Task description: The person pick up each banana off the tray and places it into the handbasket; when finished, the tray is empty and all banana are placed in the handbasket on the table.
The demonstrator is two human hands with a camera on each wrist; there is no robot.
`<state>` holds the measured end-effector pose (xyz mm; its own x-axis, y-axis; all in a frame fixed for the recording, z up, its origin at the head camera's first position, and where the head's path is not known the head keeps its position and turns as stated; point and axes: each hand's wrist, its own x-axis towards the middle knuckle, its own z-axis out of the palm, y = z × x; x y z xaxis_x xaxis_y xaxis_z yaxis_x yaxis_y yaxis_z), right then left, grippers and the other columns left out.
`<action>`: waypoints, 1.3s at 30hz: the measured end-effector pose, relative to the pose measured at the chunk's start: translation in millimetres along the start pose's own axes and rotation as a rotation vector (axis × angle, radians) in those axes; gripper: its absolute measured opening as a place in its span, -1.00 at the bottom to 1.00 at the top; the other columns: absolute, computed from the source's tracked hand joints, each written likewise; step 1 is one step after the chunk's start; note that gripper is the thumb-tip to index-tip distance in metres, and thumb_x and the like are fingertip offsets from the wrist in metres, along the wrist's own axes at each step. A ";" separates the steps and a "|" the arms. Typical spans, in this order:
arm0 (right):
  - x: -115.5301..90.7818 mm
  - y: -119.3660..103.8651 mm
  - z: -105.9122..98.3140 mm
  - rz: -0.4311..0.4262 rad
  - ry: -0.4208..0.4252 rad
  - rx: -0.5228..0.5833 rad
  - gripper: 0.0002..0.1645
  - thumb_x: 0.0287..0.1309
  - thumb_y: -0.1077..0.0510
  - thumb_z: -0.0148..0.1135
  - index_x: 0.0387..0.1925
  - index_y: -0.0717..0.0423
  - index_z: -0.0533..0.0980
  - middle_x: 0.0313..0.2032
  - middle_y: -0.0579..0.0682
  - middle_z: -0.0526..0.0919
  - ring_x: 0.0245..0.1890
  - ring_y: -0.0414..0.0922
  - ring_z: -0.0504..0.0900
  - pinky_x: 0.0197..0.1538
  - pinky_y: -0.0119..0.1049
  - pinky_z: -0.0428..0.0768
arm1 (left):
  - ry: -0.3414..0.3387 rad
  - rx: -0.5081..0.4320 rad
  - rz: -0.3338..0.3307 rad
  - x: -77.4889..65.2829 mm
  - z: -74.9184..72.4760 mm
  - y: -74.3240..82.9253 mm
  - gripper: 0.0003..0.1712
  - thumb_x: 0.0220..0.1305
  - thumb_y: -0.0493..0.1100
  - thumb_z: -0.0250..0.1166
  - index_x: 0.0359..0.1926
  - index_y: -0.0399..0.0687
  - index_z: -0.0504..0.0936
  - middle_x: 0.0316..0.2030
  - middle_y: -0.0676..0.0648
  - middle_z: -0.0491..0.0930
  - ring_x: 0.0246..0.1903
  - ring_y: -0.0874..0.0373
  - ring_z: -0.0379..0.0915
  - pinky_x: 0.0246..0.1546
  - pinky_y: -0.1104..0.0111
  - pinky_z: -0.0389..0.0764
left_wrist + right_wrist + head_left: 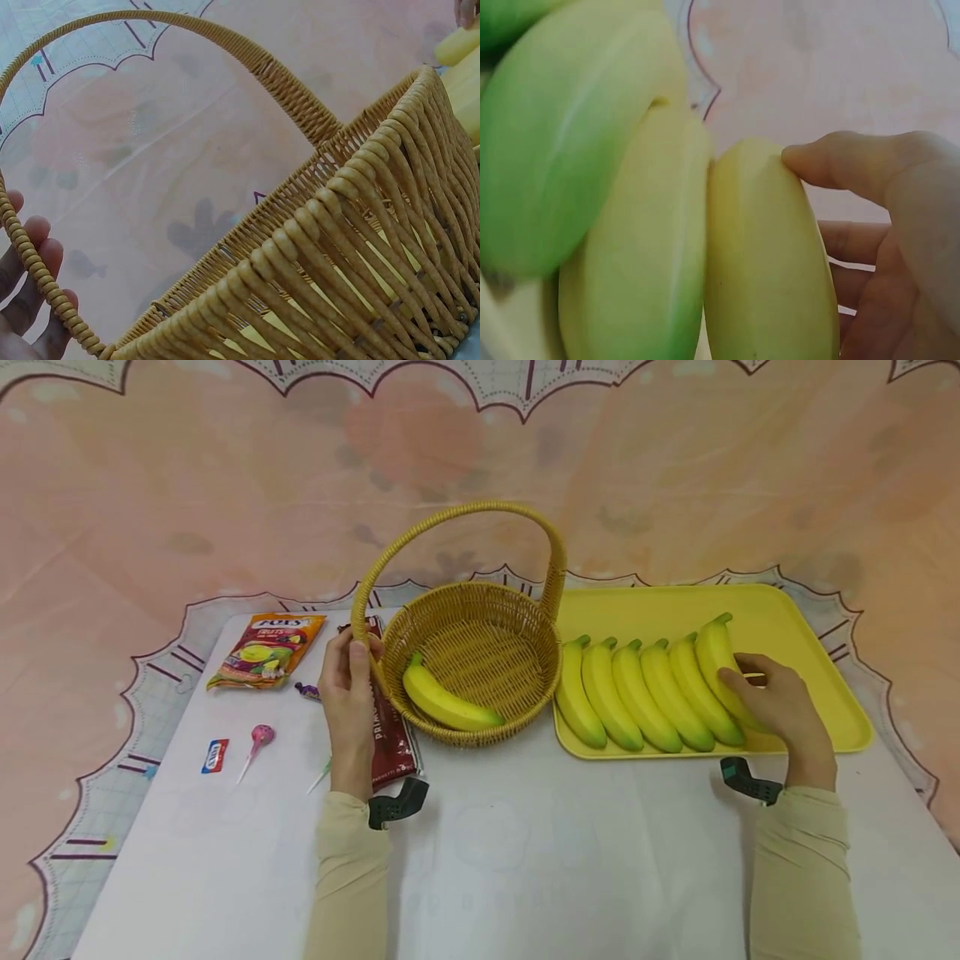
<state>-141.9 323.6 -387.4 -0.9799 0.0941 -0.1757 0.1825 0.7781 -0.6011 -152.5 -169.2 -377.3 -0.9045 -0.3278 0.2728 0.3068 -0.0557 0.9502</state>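
Left hand [349,706]: gripping the basket [487,647] by its handle [557,568].
Basket: one banana [448,700] in; early going, I'd judge.
Tray [813,643]: five more bananas [627,693] in a row, seemingly left.
Right hand [780,702]: pinching a sixth banana [715,652] at the row's right end.

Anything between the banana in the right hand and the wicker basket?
Yes: five other bananas on the yellow tray, between the held banana at the right hand and the wicker basket; then the basket's right rim. Nothing visible blocks going over them.
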 end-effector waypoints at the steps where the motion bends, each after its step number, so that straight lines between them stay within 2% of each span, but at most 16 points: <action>1: -0.4 -2.7 0.1 -0.013 0.005 0.002 -0.10 0.30 -0.33 -0.15 0.37 0.26 0.13 0.28 0.39 0.26 0.19 0.35 0.28 0.08 0.27 0.35 | 0.000 0.001 0.002 0.2 0.1 0.0 -0.66 0.41 0.02 0.02 0.10 0.02 0.46 -0.19 0.01 0.52 -0.07 0.14 0.43 0.01 0.44 0.44; 9: -1.8 -29.9 5.8 -0.100 0.007 0.024 -0.13 0.29 -0.30 -0.09 0.36 0.24 0.16 0.28 0.32 0.29 0.17 0.30 0.32 0.07 0.24 0.37 | -0.001 0.003 0.011 0.0 0.4 0.7 -0.68 0.42 0.01 0.02 0.07 0.01 0.47 -0.20 0.01 0.51 -0.10 0.14 0.41 -0.01 0.42 0.43; 20: -0.5 -75.6 28.1 -0.226 -0.007 0.060 -0.23 0.27 -0.27 -0.01 0.32 0.12 0.26 0.23 0.22 0.40 0.09 0.19 0.43 0.04 0.11 0.46 | 0.003 0.014 0.014 -0.6 0.6 0.1 -0.66 0.41 0.03 0.02 0.08 0.03 0.46 -0.19 -0.01 0.52 -0.09 0.14 0.41 0.00 0.45 0.44; 28: -6.6 -106.9 48.4 -0.372 -0.037 0.092 -0.34 0.28 -0.16 0.07 0.28 0.12 0.33 0.19 0.14 0.47 0.12 0.09 0.43 0.10 0.04 0.43 | -0.001 0.032 0.027 -1.8 0.0 -2.0 -0.66 0.41 0.02 0.02 0.09 0.00 0.46 -0.21 0.00 0.52 -0.10 0.15 0.43 0.00 0.45 0.46; 34: -11.7 -126.4 63.9 -0.450 -0.064 0.080 -0.42 0.29 -0.10 0.08 0.23 0.10 0.38 0.13 0.10 0.52 0.07 0.04 0.45 0.02 -0.02 0.46 | 0.006 0.054 0.024 -1.8 -0.4 -2.3 -0.64 0.41 0.05 0.01 0.10 0.03 0.45 -0.19 -0.01 0.52 -0.09 0.15 0.42 0.00 0.46 0.46; 39: -14.0 -145.0 78.5 -0.476 -0.082 0.054 -0.44 0.25 -0.10 0.12 0.21 0.04 0.42 0.05 0.04 0.56 0.00 -0.04 0.48 -0.06 -0.13 0.46 | -0.012 0.061 0.048 -0.8 -1.6 -1.2 -0.65 0.43 0.00 -0.01 0.11 -0.02 0.45 -0.20 0.00 0.50 -0.10 0.14 0.40 0.00 0.45 0.44</action>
<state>-148.4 160.7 -359.0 -0.9464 -0.3157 0.0687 -0.2785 0.6892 -0.6689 -151.7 -170.4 -378.8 -0.8927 -0.3176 0.3196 0.3314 0.0178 0.9433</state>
